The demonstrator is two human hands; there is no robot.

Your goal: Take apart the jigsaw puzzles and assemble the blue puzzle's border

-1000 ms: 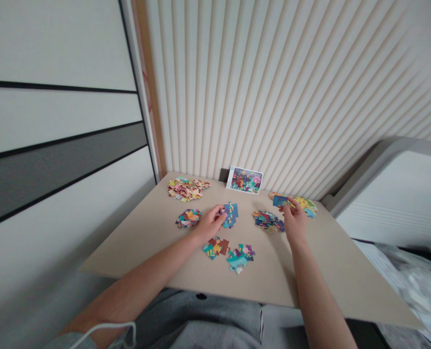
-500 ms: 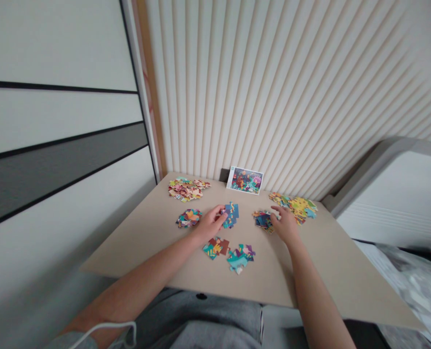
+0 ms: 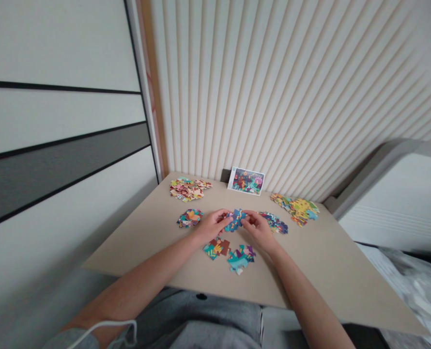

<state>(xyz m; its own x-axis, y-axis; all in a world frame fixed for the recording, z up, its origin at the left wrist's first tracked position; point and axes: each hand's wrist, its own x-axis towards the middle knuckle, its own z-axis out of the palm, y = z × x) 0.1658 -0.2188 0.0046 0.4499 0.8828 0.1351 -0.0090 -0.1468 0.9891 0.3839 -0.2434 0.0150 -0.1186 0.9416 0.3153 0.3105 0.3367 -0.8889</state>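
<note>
A: What changed, going left to right?

B: The left hand (image 3: 211, 226) still pinches the blue puzzle cluster (image 3: 236, 219) mid-tabletop (image 3: 320, 261); the right hand (image 3: 258, 228) has come over from the blue loose-piece pile (image 3: 274, 222) and now grips the cluster's other edge (fingers curled).

A: Meaning?

B: Likely fitting a piece. No containers; pieces lie bare.

Beige table (image 3: 331, 271) against ribbed pale wall (image 3: 291, 87), grey-striped panel (image 3: 55, 165) left
</note>
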